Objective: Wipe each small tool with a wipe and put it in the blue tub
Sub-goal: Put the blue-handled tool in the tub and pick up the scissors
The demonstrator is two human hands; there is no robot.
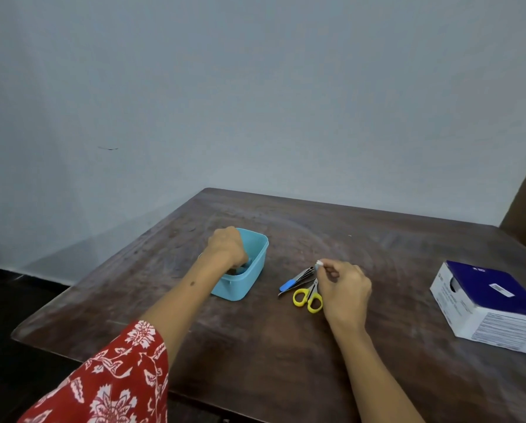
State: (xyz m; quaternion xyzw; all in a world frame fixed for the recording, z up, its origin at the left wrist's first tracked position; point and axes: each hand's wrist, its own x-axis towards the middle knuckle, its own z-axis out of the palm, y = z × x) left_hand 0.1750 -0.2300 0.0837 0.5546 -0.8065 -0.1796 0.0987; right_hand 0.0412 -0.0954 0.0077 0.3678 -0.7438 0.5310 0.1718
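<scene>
The blue tub (249, 279) stands left of the table's middle. My left hand (226, 247) reaches down into it, with the fingers hidden behind the tub wall. Something dark lies under that hand inside the tub. To the right of the tub my right hand (344, 290) pinches a small white wipe (319, 264) between thumb and fingertips, right at the tip of a metal clipper (306, 273). Beside the clipper lie a blue-handled file (289, 284) and small yellow-handled scissors (309, 299), all bunched together on the table.
A white and dark blue box (487, 306) sits at the table's right edge. The dark wooden table (255, 346) stands against a pale wall, with its left corner near the tub.
</scene>
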